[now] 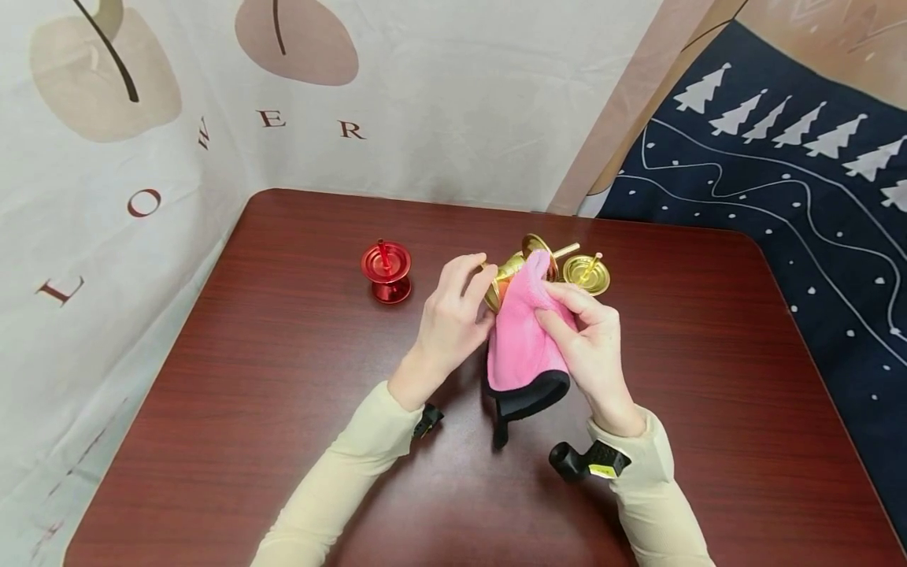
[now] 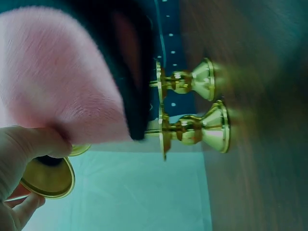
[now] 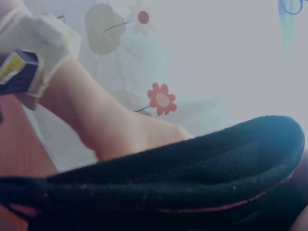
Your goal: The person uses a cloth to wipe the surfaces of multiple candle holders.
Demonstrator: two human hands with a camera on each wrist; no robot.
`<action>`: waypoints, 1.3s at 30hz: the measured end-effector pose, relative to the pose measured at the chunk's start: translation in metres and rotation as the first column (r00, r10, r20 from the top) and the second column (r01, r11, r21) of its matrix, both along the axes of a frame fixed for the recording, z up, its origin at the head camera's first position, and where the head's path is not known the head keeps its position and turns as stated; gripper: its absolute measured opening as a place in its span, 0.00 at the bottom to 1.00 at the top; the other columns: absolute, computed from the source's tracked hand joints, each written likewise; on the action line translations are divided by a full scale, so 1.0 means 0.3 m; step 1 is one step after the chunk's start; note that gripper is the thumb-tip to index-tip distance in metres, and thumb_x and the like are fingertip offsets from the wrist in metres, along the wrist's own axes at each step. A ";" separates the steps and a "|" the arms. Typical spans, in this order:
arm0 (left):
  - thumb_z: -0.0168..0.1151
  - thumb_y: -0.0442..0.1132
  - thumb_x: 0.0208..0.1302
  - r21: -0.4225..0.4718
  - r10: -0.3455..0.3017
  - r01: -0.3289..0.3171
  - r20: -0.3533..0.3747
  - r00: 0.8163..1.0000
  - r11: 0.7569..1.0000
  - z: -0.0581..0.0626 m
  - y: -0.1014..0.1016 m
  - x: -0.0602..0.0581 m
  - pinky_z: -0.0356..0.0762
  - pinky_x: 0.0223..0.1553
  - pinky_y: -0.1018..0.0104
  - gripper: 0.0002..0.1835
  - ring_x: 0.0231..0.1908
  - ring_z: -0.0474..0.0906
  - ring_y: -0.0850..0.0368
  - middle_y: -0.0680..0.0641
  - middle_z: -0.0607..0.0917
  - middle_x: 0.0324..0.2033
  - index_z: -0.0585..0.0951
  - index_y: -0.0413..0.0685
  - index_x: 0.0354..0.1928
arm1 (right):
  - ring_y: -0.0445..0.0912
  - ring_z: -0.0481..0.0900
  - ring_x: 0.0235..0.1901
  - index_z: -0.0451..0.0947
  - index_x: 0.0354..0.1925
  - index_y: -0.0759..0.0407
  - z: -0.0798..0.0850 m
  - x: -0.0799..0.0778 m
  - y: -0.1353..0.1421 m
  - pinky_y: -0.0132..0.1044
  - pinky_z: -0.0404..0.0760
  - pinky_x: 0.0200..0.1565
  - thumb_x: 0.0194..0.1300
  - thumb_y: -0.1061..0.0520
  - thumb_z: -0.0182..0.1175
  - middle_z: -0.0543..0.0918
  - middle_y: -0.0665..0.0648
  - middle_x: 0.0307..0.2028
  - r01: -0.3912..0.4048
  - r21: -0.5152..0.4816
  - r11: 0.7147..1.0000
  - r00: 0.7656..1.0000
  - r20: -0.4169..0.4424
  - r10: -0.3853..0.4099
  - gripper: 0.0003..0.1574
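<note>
My left hand [image 1: 453, 315] grips a gold candle holder [image 1: 509, 268] at its base, which shows as a gold disc between thumb and fingers in the left wrist view. The holder lies tilted, its spike pointing right. My right hand [image 1: 591, 339] pinches a pink cloth [image 1: 524, 339] between thumb and fingers, its upper part draped against the holder. A black border [image 1: 531, 394] edges the cloth at the bottom. In the right wrist view this dark border [image 3: 192, 187] bows across the foreground. The cloth hides part of the holder's stem.
A red candle holder [image 1: 387, 272] stands upright left of the hands. Behind the right hand stands a gold candle holder [image 1: 586, 274]; the left wrist view shows two upright gold ones, a nearer [image 2: 192, 130] and a farther [image 2: 185, 82]. Curtains hang beyond the brown table [image 1: 283, 378].
</note>
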State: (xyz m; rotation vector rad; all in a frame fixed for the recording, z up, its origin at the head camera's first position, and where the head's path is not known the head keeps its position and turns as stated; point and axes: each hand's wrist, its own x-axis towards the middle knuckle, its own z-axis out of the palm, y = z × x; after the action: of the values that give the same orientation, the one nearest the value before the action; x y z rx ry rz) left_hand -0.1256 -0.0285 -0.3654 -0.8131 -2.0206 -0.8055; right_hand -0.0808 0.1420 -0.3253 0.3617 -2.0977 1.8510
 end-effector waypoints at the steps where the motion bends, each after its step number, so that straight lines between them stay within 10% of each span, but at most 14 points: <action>1: 0.65 0.23 0.40 -0.016 0.002 -0.003 -0.011 1.000 1.000 -0.005 0.002 0.000 0.78 0.46 0.56 0.23 0.50 0.72 0.40 0.35 0.75 0.47 0.74 0.35 0.44 | 0.42 0.78 0.40 0.79 0.43 0.74 0.003 -0.003 -0.001 0.27 0.76 0.44 0.52 0.76 0.60 0.84 0.52 0.39 0.018 0.012 1.000 1.000 0.001 -0.018 0.17; 13: 0.68 0.25 0.40 -0.010 -0.009 0.008 -0.073 0.997 1.000 -0.022 0.001 -0.002 0.77 0.46 0.57 0.23 0.48 0.74 0.41 0.35 0.76 0.46 0.75 0.36 0.44 | 0.36 0.75 0.39 0.81 0.41 0.72 -0.020 -0.022 -0.010 0.22 0.73 0.41 0.51 0.77 0.60 0.82 0.65 0.38 0.033 0.218 0.975 0.996 -0.090 -0.013 0.16; 20: 0.74 0.30 0.37 0.190 -0.046 0.028 0.091 0.995 0.981 0.001 -0.002 0.008 0.75 0.49 0.57 0.29 0.49 0.73 0.43 0.36 0.76 0.47 0.74 0.36 0.46 | 0.34 0.75 0.37 0.81 0.37 0.74 -0.058 -0.022 0.001 0.21 0.72 0.39 0.50 0.79 0.57 0.82 0.67 0.34 0.012 0.187 0.982 0.997 -0.073 0.002 0.14; 24: 0.76 0.33 0.36 0.337 -0.144 0.060 0.230 0.963 0.940 0.021 0.002 0.025 0.73 0.52 0.60 0.32 0.49 0.74 0.47 0.38 0.76 0.45 0.74 0.34 0.47 | 0.34 0.75 0.36 0.81 0.36 0.75 -0.082 -0.037 0.010 0.22 0.72 0.38 0.50 0.79 0.57 0.82 0.68 0.34 -0.003 0.164 0.986 1.000 -0.016 0.006 0.13; 29: 0.78 0.32 0.34 0.511 -0.339 0.096 0.408 0.848 0.854 0.029 0.019 0.050 0.76 0.48 0.64 0.34 0.44 0.79 0.52 0.40 0.80 0.43 0.73 0.34 0.48 | 0.37 0.76 0.33 0.79 0.38 0.79 -0.103 -0.059 0.014 0.24 0.75 0.36 0.52 0.76 0.58 0.84 0.58 0.33 0.002 0.031 1.000 0.992 0.126 -0.006 0.12; 36: 0.67 0.20 0.44 0.777 -0.633 0.010 0.505 0.587 0.629 0.029 0.043 0.059 0.78 0.45 0.63 0.29 0.39 0.79 0.57 0.32 0.79 0.41 0.68 0.28 0.51 | 0.40 0.79 0.32 0.83 0.39 0.58 -0.108 -0.060 0.021 0.28 0.78 0.34 0.57 0.73 0.57 0.84 0.47 0.32 0.075 -0.270 0.960 0.932 0.362 0.028 0.16; 39: 0.62 0.20 0.48 0.814 -0.677 -0.042 0.510 0.530 0.580 0.028 0.047 0.052 0.77 0.42 0.68 0.28 0.36 0.78 0.62 0.32 0.78 0.41 0.67 0.28 0.54 | 0.41 0.79 0.31 0.84 0.36 0.49 -0.103 -0.054 0.025 0.29 0.79 0.34 0.58 0.72 0.56 0.84 0.49 0.33 0.081 -0.316 0.945 0.920 0.389 0.051 0.20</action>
State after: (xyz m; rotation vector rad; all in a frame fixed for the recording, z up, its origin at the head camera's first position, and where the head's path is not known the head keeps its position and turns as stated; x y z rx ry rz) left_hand -0.1098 -0.0143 -0.3571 -0.3386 -1.8424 -2.4628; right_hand -0.0969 0.1495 -0.3563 -0.1216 -1.9525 2.3720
